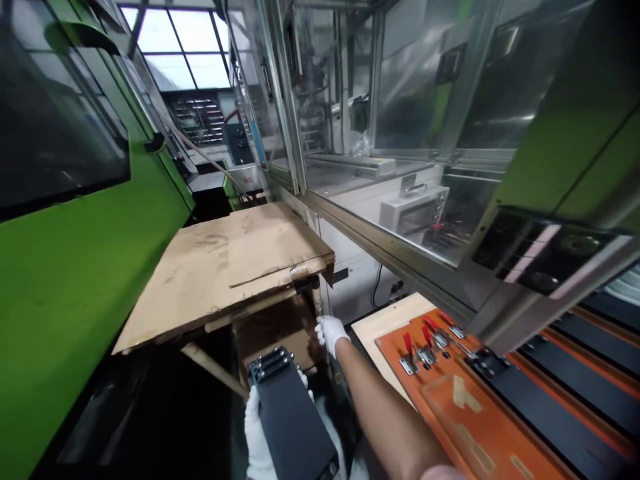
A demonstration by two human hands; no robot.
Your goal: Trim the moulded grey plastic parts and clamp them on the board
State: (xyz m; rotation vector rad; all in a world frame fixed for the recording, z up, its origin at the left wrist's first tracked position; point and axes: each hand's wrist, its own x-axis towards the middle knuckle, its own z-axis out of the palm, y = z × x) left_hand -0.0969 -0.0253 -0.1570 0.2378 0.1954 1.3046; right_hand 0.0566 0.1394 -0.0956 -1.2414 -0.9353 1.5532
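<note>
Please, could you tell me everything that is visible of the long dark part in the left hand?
The long dark part looks box-like, with a flat, dark grey face; I cannot tell whether it is metal or plastic. Its far end carries black, ridged fittings with small shiny spots. It slants toward the lower right, where the picture's bottom edge cuts it off. The white-gloved left hand holds it.

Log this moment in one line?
White-gloved left hand: holding long dark-grey block | White-gloved right hand: near tan cardboard-topped table

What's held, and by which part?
Left hand: dark block, gripped by its long sides near the far end. Right hand: at the table leg; grip unclear.
</note>
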